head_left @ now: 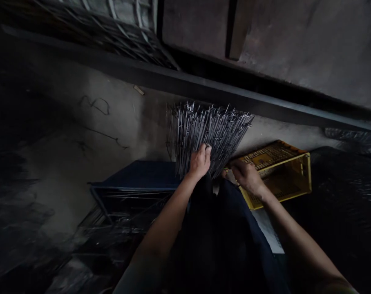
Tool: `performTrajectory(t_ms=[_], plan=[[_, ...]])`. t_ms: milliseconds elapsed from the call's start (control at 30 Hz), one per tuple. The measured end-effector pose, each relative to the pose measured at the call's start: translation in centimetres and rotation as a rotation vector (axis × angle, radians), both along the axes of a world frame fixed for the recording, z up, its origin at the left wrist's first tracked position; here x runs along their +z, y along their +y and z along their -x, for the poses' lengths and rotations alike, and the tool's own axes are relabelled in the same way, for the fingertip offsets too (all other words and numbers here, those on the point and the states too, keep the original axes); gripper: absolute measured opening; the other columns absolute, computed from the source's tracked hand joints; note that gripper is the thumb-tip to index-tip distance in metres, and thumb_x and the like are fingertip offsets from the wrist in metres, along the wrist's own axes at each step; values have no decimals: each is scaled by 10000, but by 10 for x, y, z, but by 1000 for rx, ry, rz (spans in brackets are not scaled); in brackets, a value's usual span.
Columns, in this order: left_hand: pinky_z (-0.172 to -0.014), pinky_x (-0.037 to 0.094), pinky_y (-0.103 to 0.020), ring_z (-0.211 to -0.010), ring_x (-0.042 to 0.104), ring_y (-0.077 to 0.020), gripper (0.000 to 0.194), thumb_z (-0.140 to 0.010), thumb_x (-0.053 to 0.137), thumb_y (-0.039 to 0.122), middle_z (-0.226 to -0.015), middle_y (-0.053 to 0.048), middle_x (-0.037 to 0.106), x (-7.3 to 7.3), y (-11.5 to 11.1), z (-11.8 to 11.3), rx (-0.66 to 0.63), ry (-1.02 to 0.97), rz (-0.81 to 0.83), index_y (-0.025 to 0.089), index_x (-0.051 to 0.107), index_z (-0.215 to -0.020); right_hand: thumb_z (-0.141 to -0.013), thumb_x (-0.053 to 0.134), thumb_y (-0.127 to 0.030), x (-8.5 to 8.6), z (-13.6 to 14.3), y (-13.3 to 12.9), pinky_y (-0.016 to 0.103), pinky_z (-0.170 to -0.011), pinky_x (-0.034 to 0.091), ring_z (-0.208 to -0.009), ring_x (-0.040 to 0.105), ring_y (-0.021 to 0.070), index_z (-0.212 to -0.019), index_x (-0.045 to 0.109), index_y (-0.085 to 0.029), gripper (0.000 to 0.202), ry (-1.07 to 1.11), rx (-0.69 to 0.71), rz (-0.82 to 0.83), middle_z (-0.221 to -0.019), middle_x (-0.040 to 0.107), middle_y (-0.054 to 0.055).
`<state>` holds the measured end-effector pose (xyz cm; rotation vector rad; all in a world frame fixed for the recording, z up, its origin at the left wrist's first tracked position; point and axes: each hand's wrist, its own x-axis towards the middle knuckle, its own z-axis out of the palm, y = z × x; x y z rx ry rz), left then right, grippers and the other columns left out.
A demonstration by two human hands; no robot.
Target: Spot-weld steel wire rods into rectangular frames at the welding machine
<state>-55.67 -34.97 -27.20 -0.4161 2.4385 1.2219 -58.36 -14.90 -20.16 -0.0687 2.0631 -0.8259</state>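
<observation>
A dense bundle of thin metal wire rods [213, 126], many with bent upper ends, stands fanned out in front of my legs. My left hand [200, 161] is closed at the near side of the bundle, its fingers curled against the rods. To its right, my right hand [247, 176] is curled beside the yellow plastic crate [308, 173]. A greyish patch shows by its fingertips, too dark to identify. What lies inside its fingers is hidden.
A blue box-like bin [136, 174] with thin rods inside lies to the left. Across the far side runs a long metal beam [197, 83], with a wire cage [124, 20] above it. Bent wires [95, 105] lie on the concrete floor [118, 139].
</observation>
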Motion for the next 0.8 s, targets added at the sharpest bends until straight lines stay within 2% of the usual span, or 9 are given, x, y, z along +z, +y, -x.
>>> performTrajectory(t_ms=[100, 167, 300, 400, 500, 567, 667, 733, 800], plan=[[-881, 505, -310, -993, 684, -213, 251, -970, 408, 294, -1086, -100, 710, -12, 11, -7, -64, 28, -134, 184, 538, -1153, -909, 453, -230, 22, 0, -37, 286, -726, 447, -794, 631, 202, -1004, 652, -217, 221, -2, -93, 169, -877, 679, 47], [-892, 522, -327, -1039, 675, -223, 369, -929, 470, 292, -1199, -108, 680, -14, 11, -14, -141, 32, -217, 167, 491, -1276, -901, 453, -202, 29, 3, -56, 291, -768, 456, -859, 637, 210, -1042, 647, -210, 239, 29, -119, 217, -944, 683, 62], [-977, 513, -371, -1119, 648, -233, 420, -931, 488, 342, -1266, -87, 659, -11, 9, -18, -182, -7, -269, 192, 521, -1322, -883, 449, -161, 40, 10, -77, 312, -746, 463, -809, 640, 225, -1038, 659, -180, 262, 25, -39, 214, -899, 679, 90], [-1030, 488, -341, -1129, 645, -186, 347, -990, 385, 329, -1201, -58, 699, -7, 11, -12, -89, -4, -294, 207, 635, -1197, -927, 463, -205, 58, 15, -75, 299, -742, 483, -748, 638, 189, -1128, 666, -193, 286, -139, -51, 407, -872, 678, 68], [-999, 509, -345, -1085, 667, -187, 384, -1004, 343, 332, -1150, -75, 720, -7, 12, -6, -37, 6, -303, 187, 675, -1129, -983, 475, -383, 71, 20, -49, 305, -706, 519, -690, 646, 166, -1231, 648, -209, 349, -593, -195, 760, -874, 692, 61], [-947, 533, -346, -1034, 686, -200, 399, -1003, 343, 362, -1090, -92, 736, -9, 10, -5, -43, 23, -308, 177, 689, -1074, -960, 494, -518, 64, 22, -23, 327, -668, 532, -681, 651, 185, -1197, 673, -199, 436, -757, -396, 853, -874, 699, 80], [-801, 561, -337, -839, 719, -216, 436, -1000, 339, 413, -869, -105, 746, -14, 9, -7, -77, 41, -291, 181, 691, -889, -889, 620, -526, 29, 25, 0, 313, -708, 522, -730, 631, 181, -1090, 710, -212, 383, -459, -728, 624, -899, 694, 67], [-731, 551, -341, -747, 709, -225, 445, -999, 338, 424, -773, -108, 724, -16, 9, -8, -89, 41, -272, 189, 666, -812, -823, 721, -469, -1, 27, -4, 316, -822, 499, -880, 614, 196, -1076, 705, -223, 353, -230, -771, 446, -980, 682, 53], [-716, 540, -343, -744, 702, -229, 434, -1002, 333, 419, -774, -113, 718, -17, 9, -10, -105, 40, -250, 194, 650, -809, -775, 763, -468, -26, 27, -19, 334, -894, 467, -982, 578, 222, -987, 711, -212, 337, -149, -705, 400, -991, 664, 48]])
